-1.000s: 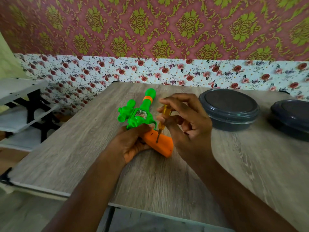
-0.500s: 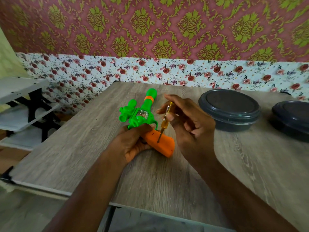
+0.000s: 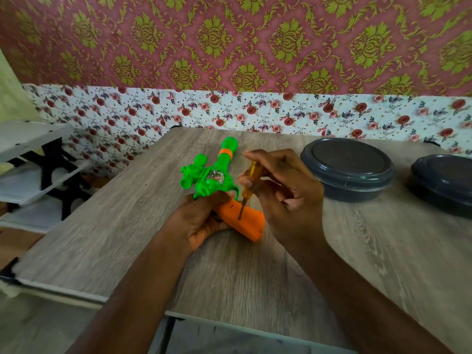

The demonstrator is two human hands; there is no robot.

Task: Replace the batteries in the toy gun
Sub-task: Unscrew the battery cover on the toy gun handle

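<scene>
Green and orange moulded plastic makes up the toy gun [image 3: 213, 178], which lies on its side near the middle of the wooden table [image 3: 122, 226], barrel pointing away from the person and the orange handle [image 3: 249, 222] toward them. The left hand [image 3: 201, 221] curls round the gun where body meets handle and pins it to the tabletop. The right hand [image 3: 288, 192] pinches a small yellow-handled screwdriver [image 3: 249, 181] between thumb and fingers, its tip set on the face of the handle, presumably at the battery cover's screw, though the screw itself is too small to make out. The gun looks light, hollow and stiff, with a smooth shell that would likely skate on the table under a turning tool. A firm hold at the thick junction therefore seems sounder than taking the thin scope or trigger guard, which could snap. A dark lidded tub [image 3: 347, 169] stands near the right hand, with a second tub [image 3: 444, 185] further right
</scene>
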